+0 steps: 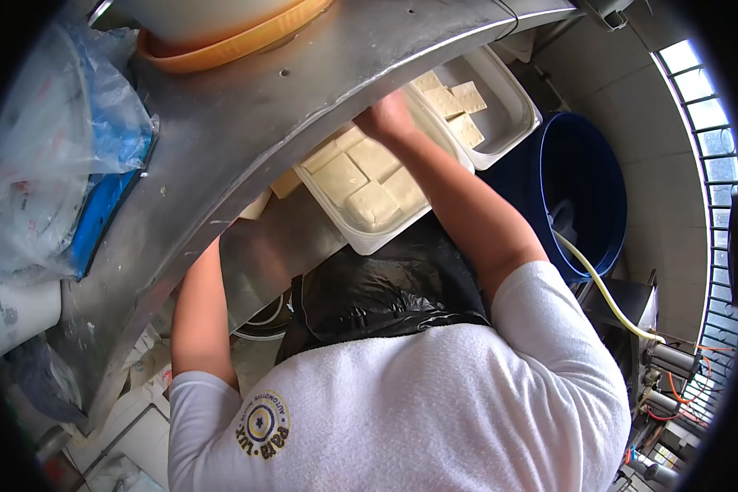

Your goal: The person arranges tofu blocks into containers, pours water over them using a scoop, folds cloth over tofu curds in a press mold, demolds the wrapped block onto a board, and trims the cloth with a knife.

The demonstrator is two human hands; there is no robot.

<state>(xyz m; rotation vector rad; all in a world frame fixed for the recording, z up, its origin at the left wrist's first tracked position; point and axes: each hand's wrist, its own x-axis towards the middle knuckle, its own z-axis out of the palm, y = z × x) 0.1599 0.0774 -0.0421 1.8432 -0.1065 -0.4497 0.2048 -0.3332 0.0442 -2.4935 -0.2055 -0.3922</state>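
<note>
My right hand [387,117] reaches over a white tub [369,239] of pale, tofu-like blocks [336,180]. Its fingers are hidden under the edge of the metal shelf, so I cannot see what they touch. My left forearm [201,303] goes up beneath the same shelf, and that hand is out of sight. Close to where it disappears, part of a pale block [257,205] shows below the shelf edge. Another block [285,184] sits just left of the tub. A second white tub [512,123] behind it holds several flat pale pieces [465,98].
The metal shelf [221,115] overhangs the work surface [279,246]. On it stand an orange-rimmed container [221,51] and plastic bags [49,148]. At the right are a blue barrel [586,197], a yellowish hose [603,287] and metal cylinders [676,357].
</note>
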